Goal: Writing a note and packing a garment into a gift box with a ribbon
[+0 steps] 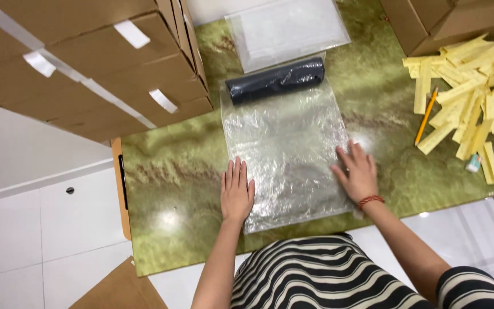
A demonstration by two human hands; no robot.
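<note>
Head view: both my hands lie flat on a clear plastic bag [286,154] spread on the green bench [167,171]. My left hand [236,191] presses the bag's near-left edge, fingers [234,171] straight and close together, gripping nothing. My right hand [357,171] rests on the bag's near-right edge, fingers spread, palm down, also holding nothing; a red cord sits at that wrist.

Step in hand, as I judge it: smoothing the bag flat. The film is wrinkled across its middle.

Contents: a dark rolled bundle [275,80] lies crosswise at the far end of the bag. I cannot tell for certain whether it is inside the film or on top of it. The rest of the bag looks empty.

Beyond the bag's far end lies a second clear bag [287,28], flat, with something pale in it. Left of the bag stand stacked cardboard boxes [98,63]. Well right of the bag: a heap of yellow paper strips [475,97], with a pencil [426,116] at its near-left side.

Next move, my judgement: even pressure outward, keeping the bundle from shifting.
</note>
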